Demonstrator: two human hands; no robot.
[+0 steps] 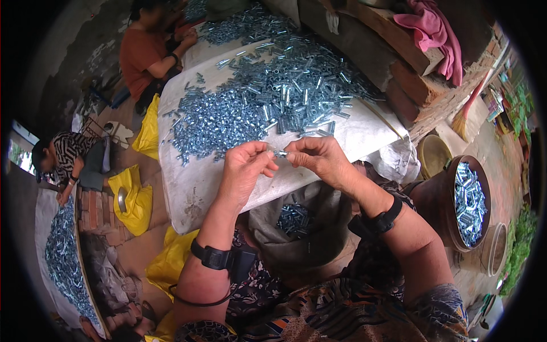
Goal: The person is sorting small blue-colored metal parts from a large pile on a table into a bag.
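Just in front of the table's near edge, both hands meet at a small shiny blue-silver metal piece (280,154), tube-like in shape. My left hand (245,168) pinches its left end between thumb and forefinger, the other fingers curled loosely. My right hand (322,159) grips the right end with closed fingertips. Past the hands lies a heap of short nut-like metal pieces (213,122). Longer metal sleeves (310,85) are piled to the right of it and farther back. Below the hands, an open grey sack (265,231) holds more sleeves.
A white sheet (185,199) covers the table. At right stand a brown bucket (450,216) full of metal sleeves, and a clear tub (496,251). Yellow bags (131,199) lie at left. One person (142,57) works across the table, another (74,154) at a second pile.
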